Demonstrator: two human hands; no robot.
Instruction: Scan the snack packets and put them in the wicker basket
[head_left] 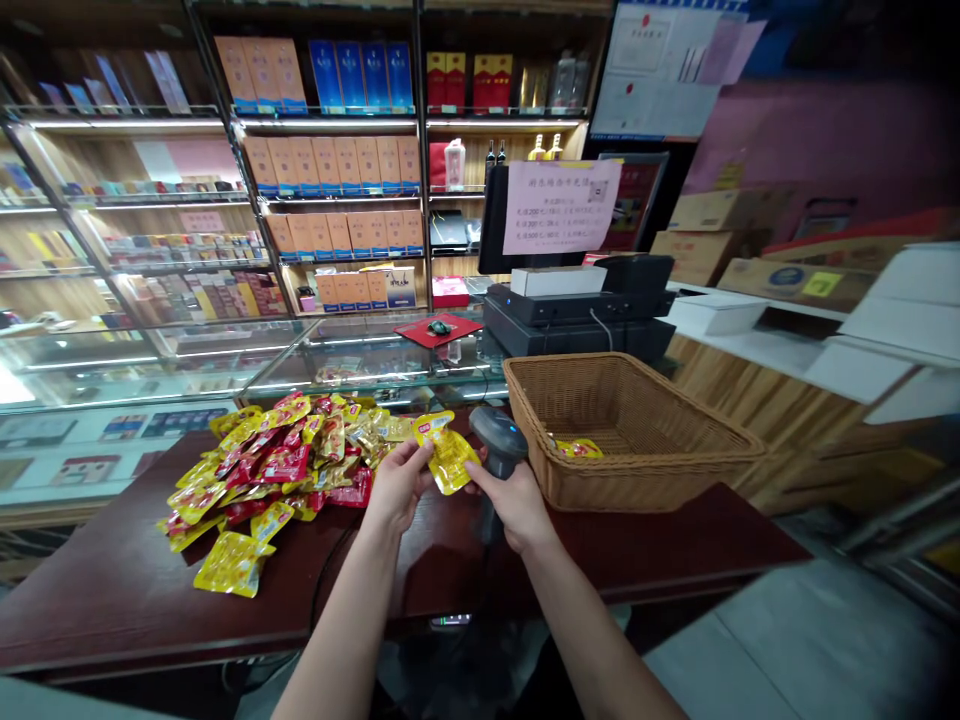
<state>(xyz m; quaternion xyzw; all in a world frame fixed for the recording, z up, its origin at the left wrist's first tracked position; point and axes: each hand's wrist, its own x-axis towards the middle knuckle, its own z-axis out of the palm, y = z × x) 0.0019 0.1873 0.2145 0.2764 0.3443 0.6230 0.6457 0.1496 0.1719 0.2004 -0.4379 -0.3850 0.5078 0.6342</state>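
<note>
My left hand [397, 482] and my right hand [511, 503] hold a small yellow snack packet [448, 455] between them, above the dark wooden counter [127, 600]. The packet's top edge is in my left fingers, and my right fingers pinch its lower right side. A grey handheld barcode scanner [499, 441] stands just behind my right hand, its head close to the packet. A heap of red and yellow packets [277, 462] lies left of my left hand. A wicker basket [637, 435] stands to the right, with a yellow packet [577, 449] inside.
A glass display case [360, 365] with a red mat on top runs behind the counter. A black till with a screen [577, 310] stands behind the basket. Shelves of boxed bottles rise at the back, and cardboard boxes are stacked on the right.
</note>
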